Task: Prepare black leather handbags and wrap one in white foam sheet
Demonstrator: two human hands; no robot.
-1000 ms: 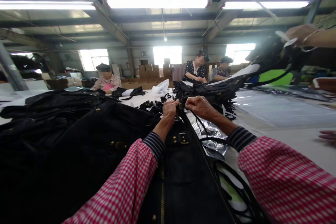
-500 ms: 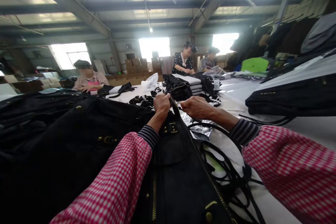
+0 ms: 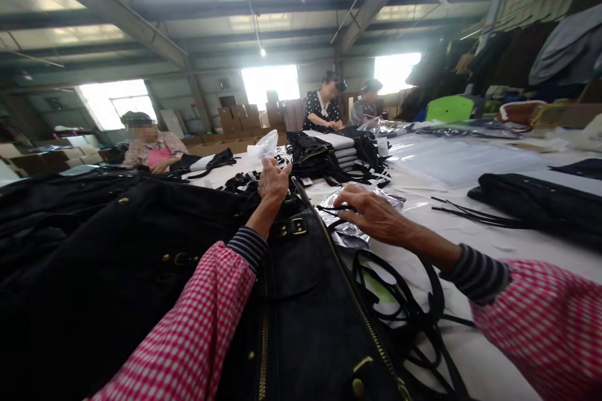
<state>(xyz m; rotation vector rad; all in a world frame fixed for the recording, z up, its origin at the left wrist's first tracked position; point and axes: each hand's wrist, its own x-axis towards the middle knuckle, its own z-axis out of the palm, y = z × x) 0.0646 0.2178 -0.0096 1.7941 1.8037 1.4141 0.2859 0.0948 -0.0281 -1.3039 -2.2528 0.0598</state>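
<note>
Black bag (image 3: 301, 282) lies on the white desk (image 3: 475, 351) directly in front of the person, with its long side pointing away; 1 gold zipper (image 3: 263, 351) runs along its upper face, and 1 more, the edge zipper (image 3: 371, 326), follows its right border; near the far end there is a gold buckle (image 3: 294, 227).

The left hand (image 3: 274, 183) is above this far end, with fingers bent and the thumb raised; whether it pinches something, I cannot tell; the right hand (image 3: 369, 213) is just to the right of the bag, and its fingertips are pinching a thin black cord (image 3: 335, 208); below this hand lies a crumpled silver wrapping (image 3: 350, 235), and nearer to the person there are tangled black straps (image 3: 409, 319).

On the left side, a dark heap of bags (image 3: 108, 276) lies beside the black bag; beyond the hands there are a stack of black bags (image 3: 320, 150) and a whitish plastic bag (image 3: 263, 147); on the right, clear plastic sheets (image 3: 451, 156) and a separate dark bag (image 3: 531, 200) rest on the desk; in the background, 3 people are visible.
</note>
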